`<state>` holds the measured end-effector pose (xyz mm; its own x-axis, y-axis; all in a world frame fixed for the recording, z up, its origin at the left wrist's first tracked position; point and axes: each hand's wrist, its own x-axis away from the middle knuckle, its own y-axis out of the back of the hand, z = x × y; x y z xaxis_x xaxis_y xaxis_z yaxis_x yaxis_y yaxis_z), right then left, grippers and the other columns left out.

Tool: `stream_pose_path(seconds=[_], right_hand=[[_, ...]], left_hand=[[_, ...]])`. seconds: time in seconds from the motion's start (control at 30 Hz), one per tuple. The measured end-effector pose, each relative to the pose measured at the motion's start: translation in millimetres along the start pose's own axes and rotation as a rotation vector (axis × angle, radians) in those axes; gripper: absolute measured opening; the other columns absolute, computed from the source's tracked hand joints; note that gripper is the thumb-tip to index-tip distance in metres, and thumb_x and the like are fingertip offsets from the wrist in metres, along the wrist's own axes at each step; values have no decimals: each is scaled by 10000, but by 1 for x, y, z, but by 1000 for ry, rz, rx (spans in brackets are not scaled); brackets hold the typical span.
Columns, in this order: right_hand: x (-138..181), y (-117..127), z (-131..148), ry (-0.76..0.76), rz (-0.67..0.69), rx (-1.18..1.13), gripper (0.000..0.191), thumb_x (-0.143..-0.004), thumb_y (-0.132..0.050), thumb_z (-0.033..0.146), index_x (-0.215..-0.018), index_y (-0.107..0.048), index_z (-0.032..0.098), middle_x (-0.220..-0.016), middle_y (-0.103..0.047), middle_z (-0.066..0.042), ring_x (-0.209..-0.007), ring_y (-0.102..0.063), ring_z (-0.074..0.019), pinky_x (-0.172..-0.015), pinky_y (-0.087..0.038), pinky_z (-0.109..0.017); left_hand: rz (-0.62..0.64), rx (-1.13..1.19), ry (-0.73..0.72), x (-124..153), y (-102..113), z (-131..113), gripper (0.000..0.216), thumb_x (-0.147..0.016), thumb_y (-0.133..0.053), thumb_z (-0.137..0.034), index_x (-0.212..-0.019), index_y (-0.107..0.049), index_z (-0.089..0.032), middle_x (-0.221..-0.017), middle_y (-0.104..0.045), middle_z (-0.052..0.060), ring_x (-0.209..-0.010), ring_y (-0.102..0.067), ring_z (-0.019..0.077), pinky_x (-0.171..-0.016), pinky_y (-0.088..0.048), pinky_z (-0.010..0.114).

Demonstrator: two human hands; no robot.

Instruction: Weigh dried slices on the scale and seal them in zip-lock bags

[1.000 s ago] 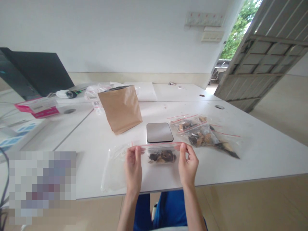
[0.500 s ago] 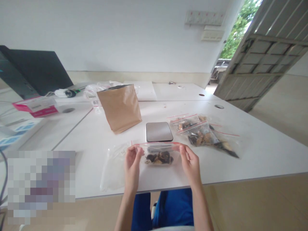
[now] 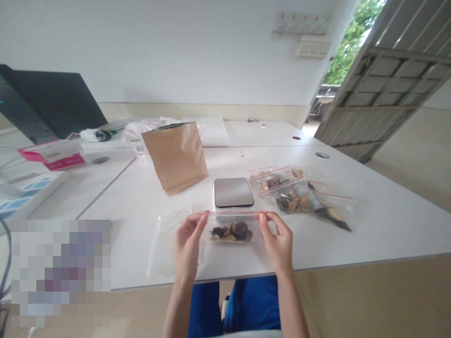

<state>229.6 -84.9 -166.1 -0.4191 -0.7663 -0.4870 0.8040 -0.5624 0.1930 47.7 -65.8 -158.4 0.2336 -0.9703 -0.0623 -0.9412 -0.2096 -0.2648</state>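
A small clear zip bag [image 3: 230, 228] with dark dried pieces in its bottom is held up between my hands over the near edge of the white table [image 3: 369, 220]. My left hand [image 3: 185, 247] pinches the left end of the bag's red-lined top. My right hand [image 3: 278, 241] pinches the right end. Just behind the bag lies a flat grey square scale [image 3: 233, 192].
Several filled zip bags [image 3: 299, 197] lie to the right of the scale. A brown paper pouch [image 3: 176, 156] stands behind left. Empty clear bags [image 3: 164, 249] lie under my left hand. A laptop [image 3: 52, 105], pink boxes [image 3: 52, 155] and an open door [image 3: 387, 89] are further off.
The bag has stayed between my hands. Both hands have shifted slightly left and toward me, fingers moving along the bag's top strip.
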Motion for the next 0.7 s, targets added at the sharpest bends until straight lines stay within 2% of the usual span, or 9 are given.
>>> stream_pose_path(seconds=[0.13, 0.27, 0.43, 0.7], right_hand=[[-1, -2, 3, -106, 84, -139, 258, -841, -523, 397, -770, -640, 177, -772, -670, -51, -768, -607, -184, -730, -479, -298], [-1, -2, 3, -146, 177, -208, 207, -820, -567, 384, -819, -629, 186, -814, -665, -40, -806, -611, -178, -753, -469, -283], [0, -4, 1, -133, 156, -211, 166, -782, -623, 345, -815, -615, 183, -790, -637, -31, -782, -591, -171, -729, -463, -282], [-1, -6, 10, -133, 124, -286, 157, -774, -616, 338, -810, -632, 186, -853, -666, -54, -854, -608, -193, -813, -470, -334]], left_hand=[[20, 28, 34, 2, 2, 2, 225, -709, -679, -376, -707, -622, -158, -765, -643, 24, -785, -587, 137, -750, -465, 242], [55, 83, 29, 4, 1, 4, 233, -729, -656, -394, -752, -619, -165, -786, -618, 12, -802, -576, 123, -718, -463, 207], [91, -20, 34, 3, 1, 6, 297, -696, -682, -420, -824, -654, -154, -853, -666, 53, -836, -602, 166, -746, -468, 250], [91, -120, -21, 3, 4, 4, 244, -685, -698, -398, -742, -689, -162, -808, -692, 61, -838, -619, 203, -787, -469, 302]])
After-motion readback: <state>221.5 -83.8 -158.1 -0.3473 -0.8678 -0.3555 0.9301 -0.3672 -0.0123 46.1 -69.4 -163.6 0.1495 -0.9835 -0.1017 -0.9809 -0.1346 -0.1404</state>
